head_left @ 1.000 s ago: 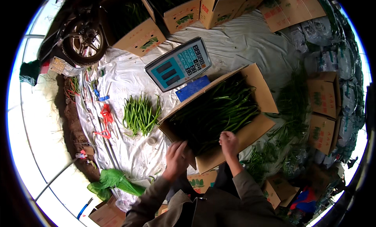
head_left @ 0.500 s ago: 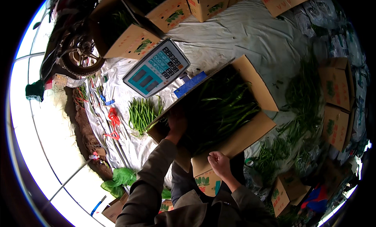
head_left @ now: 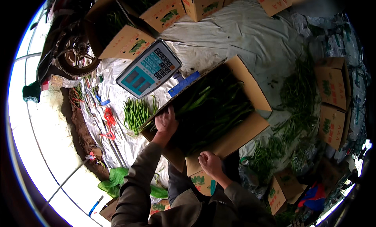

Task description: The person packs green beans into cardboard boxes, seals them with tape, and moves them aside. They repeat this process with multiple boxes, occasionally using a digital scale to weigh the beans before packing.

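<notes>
An opened cardboard box [head_left: 247, 80] stands tilted in front of me, filled with long green peppers [head_left: 213, 105]. My left hand [head_left: 166, 124] is at the box's left end, inside the far wall. Its fingers stretch toward that wall, and nothing shows in them. Closed in a fist, my right hand [head_left: 210, 164] rests at the near flap [head_left: 235, 143]; whatever its fingers hold, if anything, is hidden. Just beyond the box is a digital scale with a keypad [head_left: 149, 68], its blue part [head_left: 184, 84] showing beside the box wall. A small pile of green peppers [head_left: 137, 114] lies left of the box.
Cardboard boxes [head_left: 127, 43] line the far side, some holding greens. More boxes [head_left: 331, 84] stand at the right beside loose peppers [head_left: 295, 96] on the pale sheet [head_left: 219, 35]. Red ribbon [head_left: 109, 117], green netting [head_left: 114, 182] and a motorbike wheel [head_left: 76, 54] are on the left.
My left hand has risen out of the shadowed left end of the box toward its far wall and now shows plainly. My right hand stays at the near flap. The whole view shifts slightly left.
</notes>
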Demonstrator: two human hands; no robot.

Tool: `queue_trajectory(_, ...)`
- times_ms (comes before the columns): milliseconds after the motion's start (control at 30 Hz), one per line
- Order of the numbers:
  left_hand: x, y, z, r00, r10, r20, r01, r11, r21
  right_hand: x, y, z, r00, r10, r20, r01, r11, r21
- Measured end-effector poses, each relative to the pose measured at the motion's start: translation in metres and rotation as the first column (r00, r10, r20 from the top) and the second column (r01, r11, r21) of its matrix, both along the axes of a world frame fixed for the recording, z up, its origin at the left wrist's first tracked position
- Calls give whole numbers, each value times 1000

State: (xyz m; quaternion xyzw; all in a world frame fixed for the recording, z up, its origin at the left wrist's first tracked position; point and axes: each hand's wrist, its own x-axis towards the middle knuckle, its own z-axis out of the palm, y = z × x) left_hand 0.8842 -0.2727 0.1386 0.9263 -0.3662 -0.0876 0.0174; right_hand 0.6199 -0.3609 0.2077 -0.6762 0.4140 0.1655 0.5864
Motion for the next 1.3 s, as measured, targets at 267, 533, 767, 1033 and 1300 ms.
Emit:
queue_trajectory(267,13,-28,124,972,150,-181,-117,976,182,12,4,-4,995,97,-26,-98,993,-71)
queue_trajectory(533,28,-4,154,860,274,-430,-218,960,176,36,1,-50,997,-78,-4,77,986,148)
queue_trajectory(767,47,33,165,135,258,-957,-536,831,149,110,-58,-73,952,-291,99,286,956,63)
queue_trajectory(1033,12,106,186,52,227,-972,-714,689,122,125,-158,-61,672,740,-2,-360,325,-875)
queue_trajectory(1300,-56,162,183,-189,90,-978,-886,415,209,187,-127,-97,431,902,-25,-510,221,-831)
